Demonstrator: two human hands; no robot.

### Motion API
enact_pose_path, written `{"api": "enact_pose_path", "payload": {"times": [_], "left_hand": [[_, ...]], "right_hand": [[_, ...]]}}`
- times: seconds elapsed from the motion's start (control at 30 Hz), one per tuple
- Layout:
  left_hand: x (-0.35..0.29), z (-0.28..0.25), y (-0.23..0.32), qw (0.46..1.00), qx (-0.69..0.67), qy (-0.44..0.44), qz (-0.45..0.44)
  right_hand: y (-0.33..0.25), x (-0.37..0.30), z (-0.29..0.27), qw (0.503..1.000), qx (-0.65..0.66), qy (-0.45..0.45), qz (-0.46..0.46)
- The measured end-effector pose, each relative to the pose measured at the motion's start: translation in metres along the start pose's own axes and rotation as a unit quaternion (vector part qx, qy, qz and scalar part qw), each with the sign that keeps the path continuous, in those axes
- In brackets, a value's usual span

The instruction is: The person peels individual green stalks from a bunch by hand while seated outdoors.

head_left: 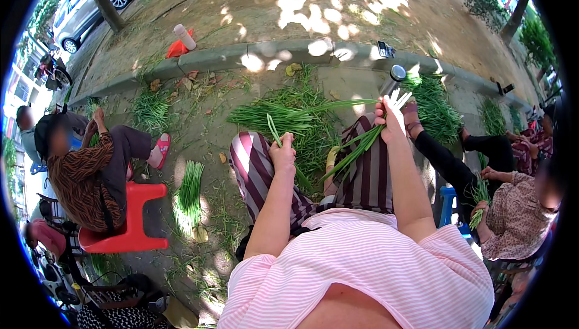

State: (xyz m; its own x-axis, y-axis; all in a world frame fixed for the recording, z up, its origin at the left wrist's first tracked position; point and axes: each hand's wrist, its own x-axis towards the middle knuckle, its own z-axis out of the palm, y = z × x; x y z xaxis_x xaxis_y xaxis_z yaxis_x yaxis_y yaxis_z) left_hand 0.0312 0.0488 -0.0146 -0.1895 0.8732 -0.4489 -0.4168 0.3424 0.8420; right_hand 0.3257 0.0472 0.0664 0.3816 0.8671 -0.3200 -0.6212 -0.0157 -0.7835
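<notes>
Over my left knee, my left hand [282, 153] is closed around a few green chives [272, 127], with pale ends pointing up and leaves trailing below the fist. My right hand [392, 122], above my right knee, grips a small bunch of chives [363, 149]. Their white ends fan out above its fingers, and the long leaves hang down toward my lap. One long strand runs leftward from this hand. A loose heap of chives [300, 115] lies on the ground just beyond my knees.
A tidied chive bundle [190, 187] lies on the ground at left, beside a red plastic stool [129, 226] with a seated person. Another heap [435, 107] and a metal flask [396, 75] are ahead right. A seated person at right holds chives. A low kerb [241, 57] crosses ahead.
</notes>
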Motion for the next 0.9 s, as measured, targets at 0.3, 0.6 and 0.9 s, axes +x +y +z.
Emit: {"api": "enact_pose_path", "payload": {"times": [0.3, 0.6, 0.9], "left_hand": [[0.0, 0.001, -0.001, 1.0, -0.008, -0.004, 0.017], [0.007, 0.004, -0.01, 0.994, -0.035, 0.04, 0.096], [0.017, -0.002, -0.007, 0.998, -0.022, 0.025, 0.052]], "right_hand": [[-0.002, 0.011, -0.022, 0.991, 0.12, -0.044, 0.045], [-0.004, 0.007, -0.019, 0.992, 0.113, -0.038, 0.038], [-0.005, 0.007, -0.023, 0.992, 0.103, -0.049, 0.045]]}}
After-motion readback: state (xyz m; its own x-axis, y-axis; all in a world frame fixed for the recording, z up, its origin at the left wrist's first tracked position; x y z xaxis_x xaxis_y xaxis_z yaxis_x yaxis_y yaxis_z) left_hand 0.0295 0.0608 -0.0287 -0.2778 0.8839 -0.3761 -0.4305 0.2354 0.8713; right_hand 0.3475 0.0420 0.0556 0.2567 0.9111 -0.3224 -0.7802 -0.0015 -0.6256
